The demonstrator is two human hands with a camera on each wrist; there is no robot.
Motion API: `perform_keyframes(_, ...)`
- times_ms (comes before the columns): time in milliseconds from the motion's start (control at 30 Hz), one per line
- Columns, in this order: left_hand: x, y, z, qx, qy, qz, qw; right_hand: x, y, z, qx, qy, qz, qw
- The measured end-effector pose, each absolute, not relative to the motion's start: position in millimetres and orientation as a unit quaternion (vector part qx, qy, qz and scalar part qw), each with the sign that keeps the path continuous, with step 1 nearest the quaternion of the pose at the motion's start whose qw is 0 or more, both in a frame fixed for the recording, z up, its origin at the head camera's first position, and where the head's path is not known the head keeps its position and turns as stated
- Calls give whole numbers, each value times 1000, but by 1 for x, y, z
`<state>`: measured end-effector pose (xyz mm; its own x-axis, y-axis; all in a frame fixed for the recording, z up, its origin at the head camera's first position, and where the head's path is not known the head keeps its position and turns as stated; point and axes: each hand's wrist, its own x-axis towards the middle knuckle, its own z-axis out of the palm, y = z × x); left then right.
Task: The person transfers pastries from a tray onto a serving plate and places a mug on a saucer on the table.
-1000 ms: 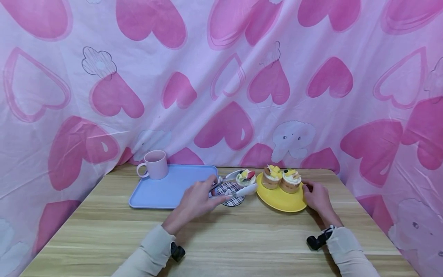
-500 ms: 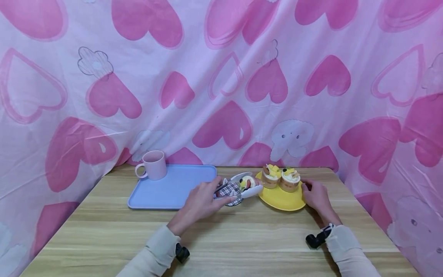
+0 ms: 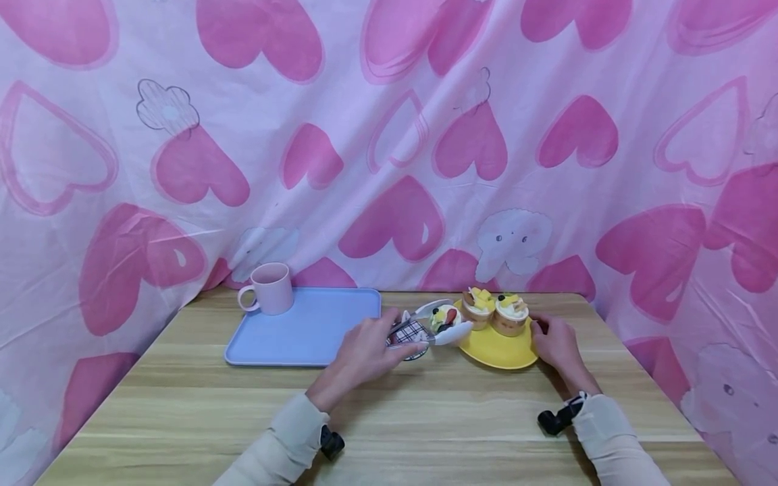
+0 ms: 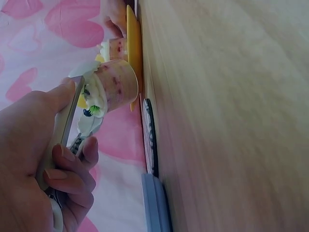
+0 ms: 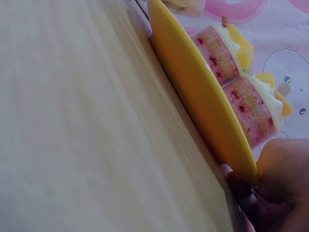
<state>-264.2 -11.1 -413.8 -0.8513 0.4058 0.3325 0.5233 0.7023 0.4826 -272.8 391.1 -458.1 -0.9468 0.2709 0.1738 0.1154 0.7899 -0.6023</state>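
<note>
My left hand grips a pair of tongs with white tips. Between those tips is a dessert cup topped with cream, a strawberry piece and dark berries; it is raised off the table and overlaps the left edge of a yellow plate in the head view. On that plate stand two similar dessert cups with yellow fruit cubes, side by side. My right hand pinches the plate's right rim, thumb above and fingers beneath, as the right wrist view shows.
A round plaid coaster lies below the tongs, partly covered by them. Left of it is a light blue tray with a pink mug at its back left corner. A pink heart-patterned cloth hangs behind the wooden table.
My left hand has moved right with the tongs, carrying the dessert cup from over the coaster toward the yellow plate. The right hand stays at the plate's rim.
</note>
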Motion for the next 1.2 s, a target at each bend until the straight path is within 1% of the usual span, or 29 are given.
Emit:
perform_keyframes(167, -263, -2, -414, -245, -916, -303, 99, -273, 392, -459, -106, -938, 304, 131)
perform_keyframes(400, -260, 13, -416, -243, -912, -314, 99, -274, 390, -458, -113, -937, 310, 119)
perform_keyframes(667, -259, 23, -424, -260, -911, -314, 71, -275, 388, -455, -113, -936, 316, 107)
perform_keyframes(867, -259, 19, -423, -261, -912, -307, 71, -275, 388, -457, -108, -937, 312, 115)
perform_keyframes(1200, -263, -5, -407, -284, -909, -303, 14, -273, 389, -457, -111, -937, 313, 112)
